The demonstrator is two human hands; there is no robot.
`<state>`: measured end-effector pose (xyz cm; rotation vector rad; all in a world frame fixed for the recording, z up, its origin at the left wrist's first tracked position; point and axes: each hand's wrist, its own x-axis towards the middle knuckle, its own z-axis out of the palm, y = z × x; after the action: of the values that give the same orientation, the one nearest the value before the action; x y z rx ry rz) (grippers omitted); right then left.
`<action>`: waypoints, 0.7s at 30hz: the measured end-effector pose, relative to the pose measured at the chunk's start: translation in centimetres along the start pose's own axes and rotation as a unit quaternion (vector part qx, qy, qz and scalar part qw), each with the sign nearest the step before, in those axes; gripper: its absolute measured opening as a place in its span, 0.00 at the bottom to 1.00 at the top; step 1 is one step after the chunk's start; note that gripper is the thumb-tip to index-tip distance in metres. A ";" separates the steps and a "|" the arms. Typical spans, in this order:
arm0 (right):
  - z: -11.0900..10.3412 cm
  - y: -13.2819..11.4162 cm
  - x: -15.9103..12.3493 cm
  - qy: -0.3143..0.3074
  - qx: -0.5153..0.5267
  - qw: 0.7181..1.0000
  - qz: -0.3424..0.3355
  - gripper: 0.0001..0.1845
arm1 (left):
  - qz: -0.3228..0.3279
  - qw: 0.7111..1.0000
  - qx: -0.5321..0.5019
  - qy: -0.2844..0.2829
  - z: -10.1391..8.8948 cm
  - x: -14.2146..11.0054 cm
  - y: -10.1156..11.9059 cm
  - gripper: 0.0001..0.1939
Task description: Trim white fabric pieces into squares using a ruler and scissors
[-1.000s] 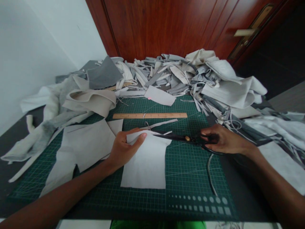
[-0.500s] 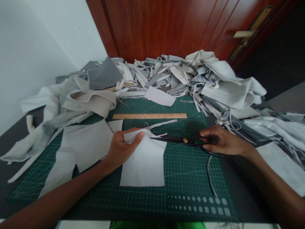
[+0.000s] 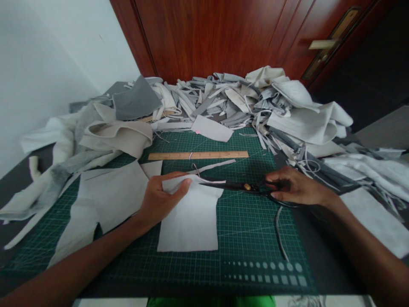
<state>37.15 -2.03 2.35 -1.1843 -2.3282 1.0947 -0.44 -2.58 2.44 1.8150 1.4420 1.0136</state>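
Observation:
My left hand (image 3: 162, 194) pinches the upper left of a white fabric piece (image 3: 191, 221), thumb on top and fingers behind. The piece hangs over the green cutting mat (image 3: 255, 238), its upper edge raised. In my right hand (image 3: 289, 187) are black scissors (image 3: 238, 186), fingers through the handles. Their blades point left and meet the fabric's top edge close to my left thumb. A thin strip (image 3: 214, 181) curls away from that edge along the blades. Just beyond lies another narrow white strip (image 3: 220, 164).
A wooden ruler (image 3: 198, 155) lies across the mat, with a small white fabric piece (image 3: 213, 128) behind it. Scraps (image 3: 204, 98) are heaped along the back. Larger white pieces (image 3: 108, 192) lie left. A grey cord (image 3: 278, 234) rests near the right edge.
The blades have closed somewhat on the fabric's top edge, and the thin cut strip now lies along them. The whole view has shifted slightly; both hands keep their holds.

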 end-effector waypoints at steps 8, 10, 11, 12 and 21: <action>0.3 -0.5 -0.1 0.015 0.000 1.000 0.005 0.27 | -0.026 0.999 -0.035 -0.023 0.2 0.0 0.5 0.10; 0.4 -0.4 -0.2 0.026 0.001 1.000 0.011 0.27 | -0.024 0.999 -0.037 -0.024 0.2 0.0 0.3 0.10; 0.4 -0.3 -0.2 0.030 0.002 0.999 0.013 0.27 | -0.021 0.999 -0.036 -0.026 0.2 0.0 0.2 0.10; 0.4 -0.2 -0.2 0.029 0.002 1.000 0.013 0.27 | -0.016 0.999 -0.035 -0.030 0.3 -0.1 0.1 0.11; 0.3 0.0 0.0 0.002 -0.008 1.000 0.008 0.25 | 0.011 0.998 -0.034 -0.052 0.3 -0.1 -0.1 0.10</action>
<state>36.97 -2.16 2.14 -1.2131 -2.3330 1.0795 -0.24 -2.68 2.14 1.8109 1.3139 0.9527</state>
